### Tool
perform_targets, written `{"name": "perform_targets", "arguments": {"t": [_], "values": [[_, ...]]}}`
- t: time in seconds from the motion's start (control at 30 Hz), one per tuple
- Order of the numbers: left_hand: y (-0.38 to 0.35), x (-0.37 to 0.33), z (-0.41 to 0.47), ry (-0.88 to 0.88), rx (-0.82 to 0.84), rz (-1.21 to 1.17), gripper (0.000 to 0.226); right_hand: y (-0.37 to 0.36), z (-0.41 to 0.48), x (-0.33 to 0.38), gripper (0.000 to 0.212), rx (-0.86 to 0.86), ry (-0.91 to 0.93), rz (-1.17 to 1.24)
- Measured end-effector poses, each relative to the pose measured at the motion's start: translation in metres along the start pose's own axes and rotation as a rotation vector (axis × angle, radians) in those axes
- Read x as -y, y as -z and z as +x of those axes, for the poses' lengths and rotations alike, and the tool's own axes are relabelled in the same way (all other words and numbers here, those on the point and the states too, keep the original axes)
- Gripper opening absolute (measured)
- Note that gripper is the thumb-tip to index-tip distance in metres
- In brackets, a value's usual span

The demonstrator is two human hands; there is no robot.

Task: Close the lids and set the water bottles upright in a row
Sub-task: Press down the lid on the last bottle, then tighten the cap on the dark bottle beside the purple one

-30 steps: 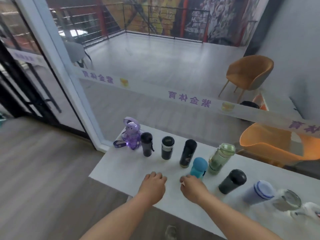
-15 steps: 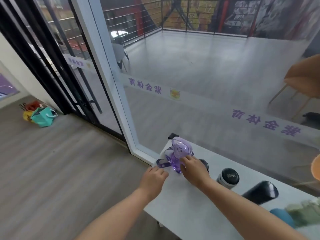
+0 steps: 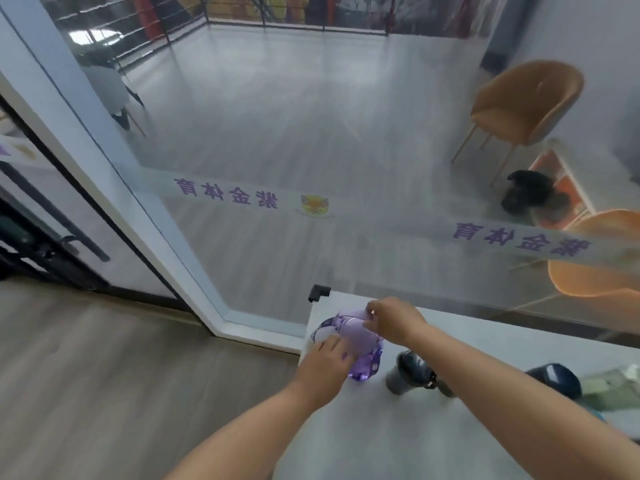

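A clear purple water bottle (image 3: 360,344) with a strap stands at the far left corner of the white table (image 3: 398,434). My left hand (image 3: 327,362) wraps its near side. My right hand (image 3: 393,318) pinches the top of its lid from the far side. Just to the right stands a dark bottle (image 3: 410,370), partly behind my right forearm. Another dark bottle (image 3: 554,379) and a blurred pale green one (image 3: 613,386) show at the right edge. The other bottles are out of view.
A glass wall (image 3: 311,168) with a purple-lettered band runs right behind the table. A black corner guard (image 3: 318,292) caps the table's far left corner. Wooden floor (image 3: 104,375) lies to the left, and orange chairs (image 3: 526,102) stand beyond the glass.
Both hands moved from the table's middle to the purple bottle at the left end. The right hand went from its side to its lid, and the left hand took hold of its body.
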State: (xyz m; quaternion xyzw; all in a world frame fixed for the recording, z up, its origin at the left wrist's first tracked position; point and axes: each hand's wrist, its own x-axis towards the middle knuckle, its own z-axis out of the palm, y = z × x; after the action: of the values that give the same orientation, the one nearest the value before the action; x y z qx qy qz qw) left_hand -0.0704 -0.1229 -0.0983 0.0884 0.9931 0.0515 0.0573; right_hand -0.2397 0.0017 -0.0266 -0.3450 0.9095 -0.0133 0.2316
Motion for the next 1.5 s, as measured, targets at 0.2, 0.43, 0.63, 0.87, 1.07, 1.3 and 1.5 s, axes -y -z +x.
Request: {"name": "perform_targets", "arguments": {"t": [0.2, 0.43, 0.63, 0.87, 1.07, 1.3, 1.5], "values": [[-0.009, 0.023, 0.033, -0.217, 0.043, 0.076, 0.056, 0.008, 0.025, 0.008, 0.019, 0.053, 0.014, -0.009], [-0.007, 0.055, 0.068, -0.165, 0.162, 0.044, 0.082, 0.024, 0.064, -0.001, 0.018, 0.058, 0.044, 0.061], [-0.003, 0.081, 0.092, -0.089, 0.199, -0.015, 0.094, 0.036, 0.099, -0.002, 0.021, 0.013, 0.082, 0.142], [0.0, 0.093, 0.109, -0.06, 0.153, 0.036, 0.081, 0.047, 0.125, -0.007, 0.014, -0.02, 0.1, 0.148], [-0.006, 0.094, 0.11, -0.058, 0.147, 0.043, 0.073, 0.042, 0.128, -0.014, 0.015, -0.067, 0.101, 0.216], [-0.015, 0.094, 0.109, -0.058, 0.074, 0.04, 0.08, 0.018, 0.131, -0.04, 0.023, -0.092, -0.133, 0.382], [-0.017, 0.096, 0.107, -0.067, 0.059, 0.081, 0.084, 0.001, 0.14, -0.044, 0.03, -0.073, -0.311, 0.546]]}}
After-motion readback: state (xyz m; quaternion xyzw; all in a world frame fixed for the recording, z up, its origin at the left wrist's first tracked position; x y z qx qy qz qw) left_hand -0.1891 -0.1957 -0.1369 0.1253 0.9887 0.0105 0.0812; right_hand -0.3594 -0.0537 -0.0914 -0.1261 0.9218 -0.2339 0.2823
